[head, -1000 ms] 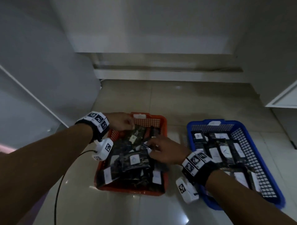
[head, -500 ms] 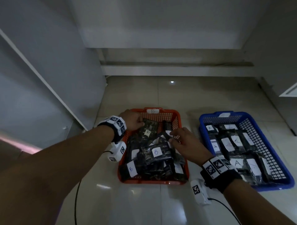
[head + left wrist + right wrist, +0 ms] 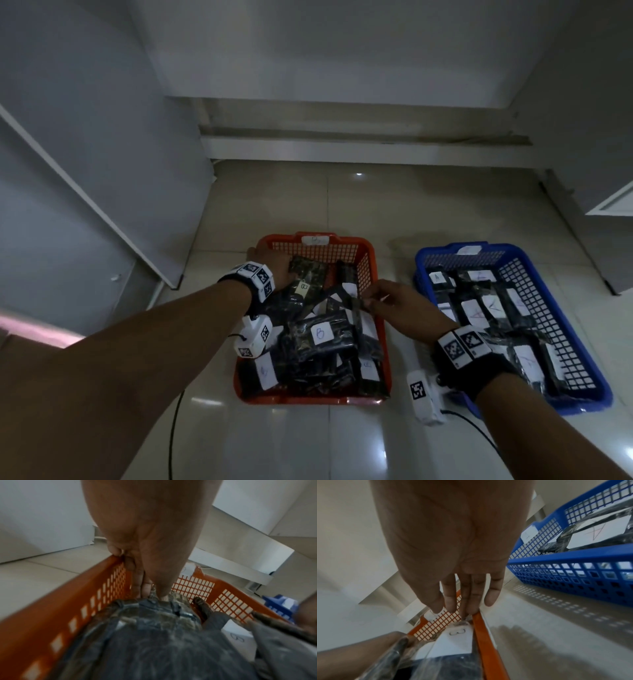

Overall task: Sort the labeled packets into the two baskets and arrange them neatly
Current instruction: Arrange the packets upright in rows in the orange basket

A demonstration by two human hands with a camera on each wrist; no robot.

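- Black, crinkly plastic packets with white paper labels point(image 3: 320, 334) fill the orange plastic mesh basket point(image 3: 371, 270) at lower centre of the head view; the readable labels there say B.
- Left hand point(image 3: 274, 265), at the basket's far-left corner, pinches the end of one dark packet point(image 3: 171, 601) between thumb and fingers, hard against the orange wall.
- Right hand point(image 3: 394, 303), over the basket's right rim, pinches the thin edge of another B-labelled packet point(image 3: 453, 642) with thumb and fingertips point(image 3: 474, 607); the little finger stands free.
- Packets look light, soft and slippery, likely to sag or slide against each other; I judge a pinch on the sealed end seam or a hold across the width surest, not on the paper label.
- Blue plastic mesh basket point(image 3: 565, 322), right of frame, holds packets marked A point(image 3: 474, 313) lying in rough rows.
- Both baskets sit on a glossy pale tiled floor point(image 3: 394, 205), near each other but apart.
- Black cables trail from the wrist cameras across the floor.
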